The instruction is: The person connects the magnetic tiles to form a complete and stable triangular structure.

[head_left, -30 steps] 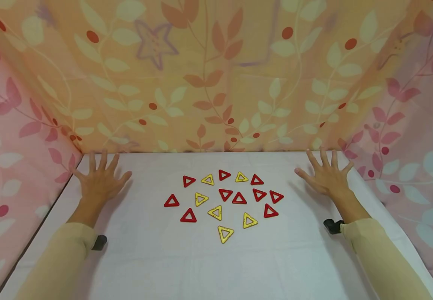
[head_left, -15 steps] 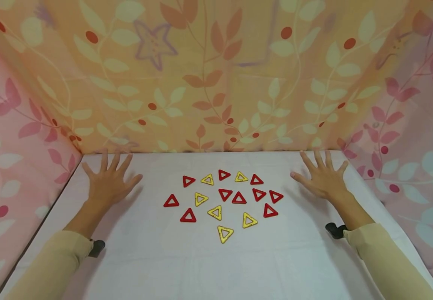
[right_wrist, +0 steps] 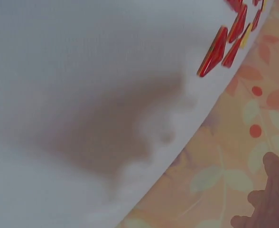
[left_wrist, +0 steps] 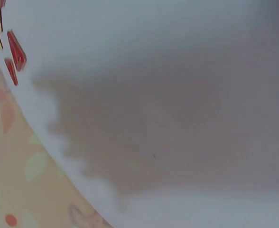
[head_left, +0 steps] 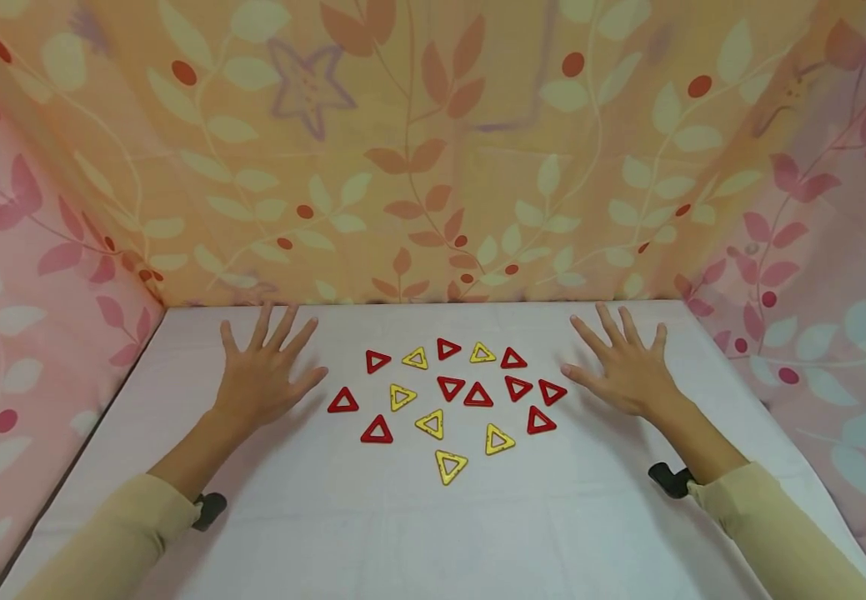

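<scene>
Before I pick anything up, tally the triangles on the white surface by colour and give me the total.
Red triangles: 10
Yellow triangles: 6
Total: 16

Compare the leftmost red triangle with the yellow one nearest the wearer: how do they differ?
Colour: the red triangle is solid red; the yellow triangle is yellow with darker specks.
Pose: in the head view, the red triangle has a corner pointing up and a flat side below; the yellow triangle has a corner pointing down.
Place: the red triangle is at the group's left end, the yellow triangle at its near edge.
Shared: both are hollow-centred.
</scene>
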Motion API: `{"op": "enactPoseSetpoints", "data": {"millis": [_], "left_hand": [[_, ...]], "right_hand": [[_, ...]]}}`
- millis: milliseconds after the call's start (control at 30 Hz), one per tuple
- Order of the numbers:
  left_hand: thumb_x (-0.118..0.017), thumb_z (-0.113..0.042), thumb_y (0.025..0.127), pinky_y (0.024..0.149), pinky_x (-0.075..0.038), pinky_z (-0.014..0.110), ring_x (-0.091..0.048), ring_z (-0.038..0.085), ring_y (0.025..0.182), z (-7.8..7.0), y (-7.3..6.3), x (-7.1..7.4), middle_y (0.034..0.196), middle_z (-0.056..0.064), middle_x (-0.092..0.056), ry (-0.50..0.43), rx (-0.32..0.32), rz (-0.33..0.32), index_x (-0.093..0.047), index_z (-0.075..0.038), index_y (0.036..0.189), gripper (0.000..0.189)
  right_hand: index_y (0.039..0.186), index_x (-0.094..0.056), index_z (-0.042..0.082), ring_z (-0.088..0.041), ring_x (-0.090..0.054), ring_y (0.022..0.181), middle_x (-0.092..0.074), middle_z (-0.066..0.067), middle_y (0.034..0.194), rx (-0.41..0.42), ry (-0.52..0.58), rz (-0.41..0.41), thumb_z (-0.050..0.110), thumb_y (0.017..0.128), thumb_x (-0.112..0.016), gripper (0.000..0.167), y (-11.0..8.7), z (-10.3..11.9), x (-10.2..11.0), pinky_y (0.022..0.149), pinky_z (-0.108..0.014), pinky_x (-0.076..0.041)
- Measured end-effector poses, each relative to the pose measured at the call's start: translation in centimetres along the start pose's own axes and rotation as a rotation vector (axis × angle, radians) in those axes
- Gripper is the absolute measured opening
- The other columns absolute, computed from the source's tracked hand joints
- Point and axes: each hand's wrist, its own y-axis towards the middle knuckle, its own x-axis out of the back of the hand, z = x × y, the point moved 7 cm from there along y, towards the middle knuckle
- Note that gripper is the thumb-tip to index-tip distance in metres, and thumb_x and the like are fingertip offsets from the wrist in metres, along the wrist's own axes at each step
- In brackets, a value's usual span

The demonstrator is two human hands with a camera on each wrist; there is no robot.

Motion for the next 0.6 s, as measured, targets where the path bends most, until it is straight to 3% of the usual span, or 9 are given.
{"op": "enactPoseSetpoints", "data": {"millis": [167,367,600], "left_hand": [[-0.06,-0.053,0.087,0.106,-0.007,0.079,-0.008,0.034,0.152,-2.6,0.1,-0.1,0.16,0.014,-0.03,-0.039,-0.066,-0.001,-0.043,-0.018,0.151,0.076],[-0.062,-0.053,0.088,0.108,-0.016,0.074,-0.02,0.037,0.149,-5.5,0.2,-0.5,0.16,0.014,-0.03,-0.123,-0.096,0.075,-0.04,-0.018,0.153,0.077],[-0.072,-0.047,0.086,0.111,-0.023,0.068,-0.03,0.035,0.145,-8.3,0.2,-0.3,0.159,0.016,-0.033,-0.351,-0.095,0.133,-0.041,-0.018,0.153,0.079]], "right_hand": [[0.159,-0.023,0.03,-0.045,-0.009,0.148,-0.013,-0.016,0.165,0.099,0.027,-0.024,0.069,0.09,-0.051,0.084,-0.5,2.0,0.2,0.103,-0.081,0.002],[0.159,-0.022,0.032,-0.043,-0.011,0.149,-0.014,-0.013,0.165,0.165,0.096,0.02,0.067,0.088,-0.056,0.086,-1.1,4.3,0.1,0.107,-0.077,-0.003],[0.158,-0.024,0.031,-0.036,-0.023,0.148,-0.025,-0.008,0.163,0.194,0.324,0.112,0.058,0.086,-0.068,0.089,-1.6,6.2,-0.1,0.112,-0.067,-0.02]]}}
